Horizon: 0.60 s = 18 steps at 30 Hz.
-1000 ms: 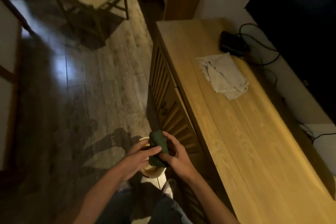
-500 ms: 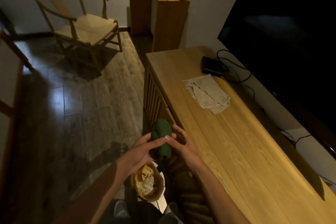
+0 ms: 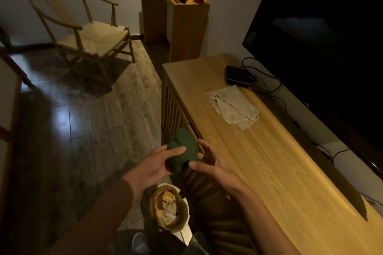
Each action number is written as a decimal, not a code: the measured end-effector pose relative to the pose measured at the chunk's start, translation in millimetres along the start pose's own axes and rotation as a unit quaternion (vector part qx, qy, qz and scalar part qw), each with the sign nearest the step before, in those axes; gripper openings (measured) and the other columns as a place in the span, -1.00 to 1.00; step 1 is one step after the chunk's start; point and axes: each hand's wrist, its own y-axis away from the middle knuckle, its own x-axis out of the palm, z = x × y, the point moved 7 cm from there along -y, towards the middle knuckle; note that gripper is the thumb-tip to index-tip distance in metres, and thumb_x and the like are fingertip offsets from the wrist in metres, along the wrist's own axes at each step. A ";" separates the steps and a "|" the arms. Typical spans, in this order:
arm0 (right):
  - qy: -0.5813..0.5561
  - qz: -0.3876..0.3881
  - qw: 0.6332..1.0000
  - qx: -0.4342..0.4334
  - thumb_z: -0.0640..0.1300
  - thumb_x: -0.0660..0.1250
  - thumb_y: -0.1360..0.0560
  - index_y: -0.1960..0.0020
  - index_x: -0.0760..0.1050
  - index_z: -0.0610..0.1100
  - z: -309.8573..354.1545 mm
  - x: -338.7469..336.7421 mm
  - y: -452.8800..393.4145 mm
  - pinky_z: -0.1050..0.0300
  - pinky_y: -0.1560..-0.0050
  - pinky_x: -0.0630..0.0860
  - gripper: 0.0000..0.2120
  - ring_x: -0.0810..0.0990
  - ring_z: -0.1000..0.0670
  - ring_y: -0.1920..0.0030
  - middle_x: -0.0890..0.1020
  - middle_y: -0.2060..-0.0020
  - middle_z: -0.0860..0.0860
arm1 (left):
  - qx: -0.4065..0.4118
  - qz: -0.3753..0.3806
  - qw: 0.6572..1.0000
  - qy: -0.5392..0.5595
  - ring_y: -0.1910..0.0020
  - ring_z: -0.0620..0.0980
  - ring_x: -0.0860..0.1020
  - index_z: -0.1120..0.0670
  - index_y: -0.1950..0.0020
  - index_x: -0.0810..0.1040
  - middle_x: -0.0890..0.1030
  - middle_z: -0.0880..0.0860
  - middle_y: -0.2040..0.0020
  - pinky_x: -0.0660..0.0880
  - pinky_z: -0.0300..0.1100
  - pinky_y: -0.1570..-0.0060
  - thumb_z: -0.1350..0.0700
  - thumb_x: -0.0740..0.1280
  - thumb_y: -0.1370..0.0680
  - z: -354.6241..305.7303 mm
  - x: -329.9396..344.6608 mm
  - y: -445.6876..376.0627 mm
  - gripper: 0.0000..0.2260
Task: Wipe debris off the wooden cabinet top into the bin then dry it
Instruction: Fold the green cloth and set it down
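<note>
- The green cloth [image 3: 182, 149], bunched into a lump, was held in the air between both hands, in front of the cabinet's slatted front and just off the near edge of the wooden cabinet top [image 3: 279, 161].
- The left hand [image 3: 154, 164] grasped the cloth from the left side; its thumb lay across the middle of the lump and the fingers were curled under it.
- The right hand [image 3: 209, 160] held the cloth from the right side, the thumb pressed at the lower right part and the fingers curved behind it.
- The long axis of the lump ran from lower left to upper right, and its rounded upper end pointed away from the person, above both hands.
- The bin [image 3: 170, 207] stood on the floor below the hands, close to the cabinet, with crumpled paper debris inside.
- A beige cloth [image 3: 233, 106] lay flat and folded on the cabinet top, well apart from the hands, near a black box [image 3: 237, 75] with cables.
- A dark screen [image 3: 321, 37] hung on the wall to the right, and a wooden chair [image 3: 87, 35] stood on the floor far left.
</note>
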 end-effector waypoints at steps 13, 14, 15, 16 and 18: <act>0.413 -0.269 0.838 -0.232 -0.06 0.42 -0.59 -0.26 0.63 0.03 56.1 15.2 3.2 0.29 0.04 0.55 -0.75 0.61 0.20 0.02 0.70 -0.05 0.12 | -0.043 0.000 0.998 -0.036 -0.32 0.24 0.53 -0.01 -0.43 0.46 0.56 0.21 -0.34 0.47 0.24 -0.31 -0.18 0.52 -0.42 -14.2 2.8 -7.9 -0.36; 0.428 -0.278 0.827 -0.235 -0.06 0.42 -0.59 -0.25 0.64 0.01 59.2 16.3 3.5 0.29 0.07 0.53 -0.77 0.60 0.18 0.05 0.71 -0.03 0.10 | -0.037 0.016 0.998 -0.049 -0.33 0.24 0.52 -0.03 -0.45 0.44 0.54 0.20 -0.36 0.47 0.27 -0.30 -0.22 0.54 -0.39 -16.0 3.7 -8.8 -0.31; 0.436 -0.286 0.819 -0.238 -0.06 0.42 -0.59 -0.23 0.65 0.00 62.3 16.3 3.6 0.30 0.08 0.51 -0.78 0.60 0.17 0.07 0.71 -0.01 0.08 | -0.029 0.034 0.996 -0.071 -0.34 0.24 0.51 -0.05 -0.46 0.42 0.53 0.19 -0.38 0.47 0.30 -0.29 -0.24 0.56 -0.36 -18.4 4.5 -9.9 -0.26; 0.439 -0.290 0.816 -0.240 -0.05 0.42 -0.59 -0.21 0.66 -0.01 65.2 16.1 3.7 0.29 0.09 0.52 -0.78 0.60 0.16 0.07 0.71 0.00 0.07 | -0.022 0.054 0.992 -0.108 -0.35 0.22 0.51 -0.08 -0.46 0.41 0.52 0.17 -0.38 0.47 0.29 -0.30 -0.26 0.58 -0.32 -20.6 5.9 -10.1 -0.23; 0.437 -0.289 0.818 -0.238 -0.05 0.43 -0.58 -0.19 0.67 -0.03 70.3 14.8 3.4 0.22 0.08 0.56 -0.79 0.61 0.15 0.07 0.72 0.01 0.05 | -0.015 0.085 0.979 -0.186 -0.35 0.16 0.52 -0.13 -0.41 0.47 0.53 0.12 -0.37 0.49 0.24 -0.30 -0.26 0.61 -0.26 -23.7 8.6 -10.2 -0.23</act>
